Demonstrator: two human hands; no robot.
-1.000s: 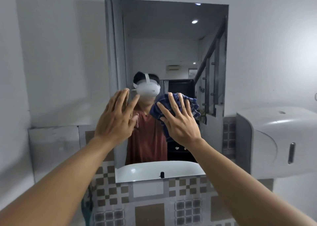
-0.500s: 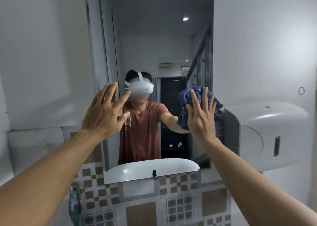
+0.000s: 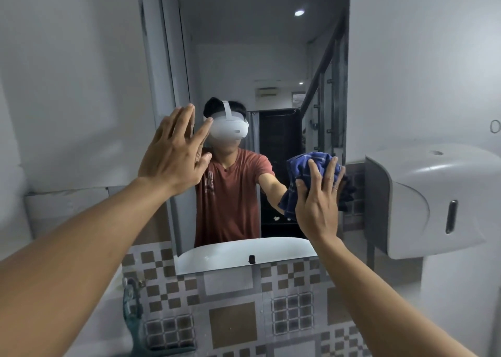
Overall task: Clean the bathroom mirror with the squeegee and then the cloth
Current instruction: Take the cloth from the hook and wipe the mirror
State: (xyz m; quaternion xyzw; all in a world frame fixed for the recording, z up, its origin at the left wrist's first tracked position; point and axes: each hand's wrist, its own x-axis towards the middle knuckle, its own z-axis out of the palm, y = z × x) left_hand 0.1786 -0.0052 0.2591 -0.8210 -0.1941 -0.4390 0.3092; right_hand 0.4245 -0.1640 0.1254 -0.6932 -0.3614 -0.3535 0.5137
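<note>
Wall mirror (image 3: 244, 58) above tiled backsplash (image 3: 233, 321), white dispenser (image 3: 431, 199) just right of it, left hand (image 3: 173, 156) flat on glass with fingers spread, right hand (image 3: 317, 202) pressing bunched blue cloth (image 3: 303, 167) against mirror's lower right edge, fingers extended and slightly apart.

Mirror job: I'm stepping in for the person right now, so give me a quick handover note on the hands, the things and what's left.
Right hand: flat, fingers spread, pressing the blue cloth against the mirror at its right edge, about mid-height.
Left hand: open and empty, raised at the mirror's left side.
Squeegee: not in view, so that stage looks finished.
Done: the cloth wipe is under way.
Left: likely the rest of the glass, the upper part and the strip above the basin; I cannot tell from here which areas are already wiped.
</note>
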